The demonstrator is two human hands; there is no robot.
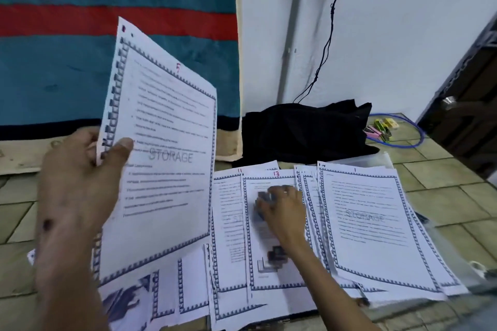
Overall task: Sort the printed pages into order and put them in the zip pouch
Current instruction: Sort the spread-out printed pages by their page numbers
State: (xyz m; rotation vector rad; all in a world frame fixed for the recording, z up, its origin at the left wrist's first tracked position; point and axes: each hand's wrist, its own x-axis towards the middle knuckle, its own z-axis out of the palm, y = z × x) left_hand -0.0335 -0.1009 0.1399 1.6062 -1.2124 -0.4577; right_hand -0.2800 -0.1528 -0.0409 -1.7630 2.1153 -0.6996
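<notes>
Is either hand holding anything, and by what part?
The left hand pinches page 5 by its left edge, thumb in front. The right hand lies on page 13; whether it holds anything cannot be told.

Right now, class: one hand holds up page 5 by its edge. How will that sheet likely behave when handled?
Page 5 is probably light and floppy: the left hand pinches one edge alone, and the sheet bows slightly. It likely creases or tears easily, being thin paper. Pushed flat, it would probably slide over the other pages.

Dim, flat indoor light; motion blur, edges bowed by wide lens
</notes>
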